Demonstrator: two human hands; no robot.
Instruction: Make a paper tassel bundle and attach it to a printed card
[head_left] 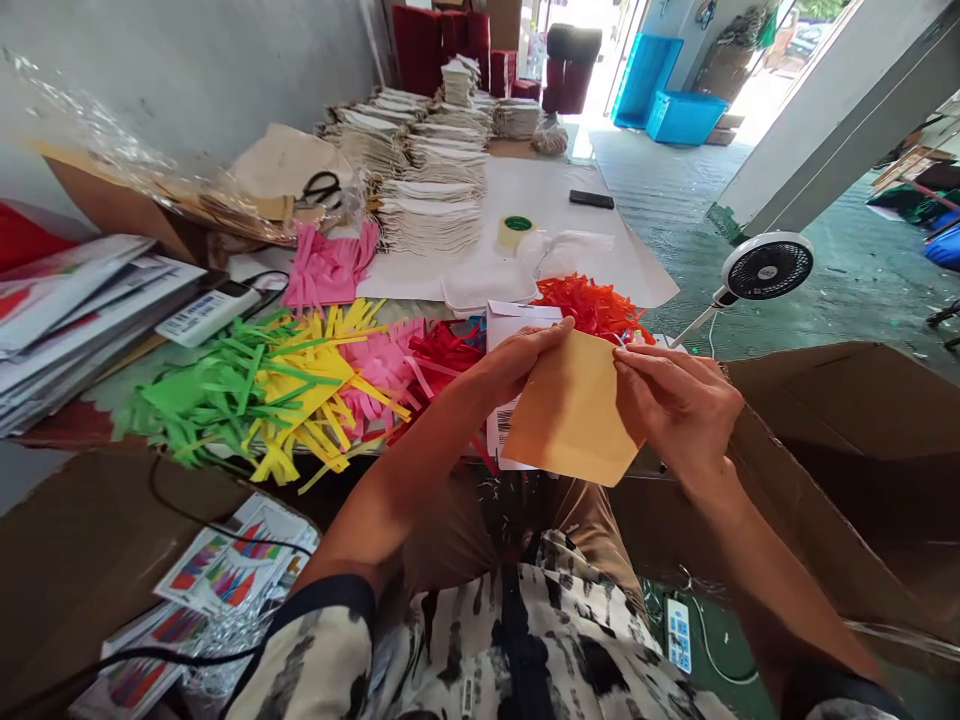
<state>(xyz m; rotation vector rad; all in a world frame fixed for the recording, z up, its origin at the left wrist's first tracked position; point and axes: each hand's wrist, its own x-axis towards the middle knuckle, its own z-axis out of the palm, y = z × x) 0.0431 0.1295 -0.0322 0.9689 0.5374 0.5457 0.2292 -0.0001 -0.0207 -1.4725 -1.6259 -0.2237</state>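
A yellow-orange piece of paper (574, 410) with angled lower corners is held up above the table's near edge. My left hand (525, 358) grips its upper left edge, with the thumb and fingers closed on it. My right hand (679, 400) pinches its upper right side. Behind the paper, a white packet (517, 313) with a barcode shows partly, and the rest of it is covered. Just beyond lies a pile of orange-red paper strips (589, 308). To the left are fringed papers in red (442, 350), pink (379, 360), yellow (319, 375) and green (202, 390).
Stacks of cream-coloured sheets (431, 215), a tape roll (517, 230) and a dark phone-like object (591, 199) sit farther back. Scissors (321, 188) lie at the left. A small fan (769, 268) stands right, above an open cardboard box (847, 420). Printed packets (225, 560) fill a box at lower left.
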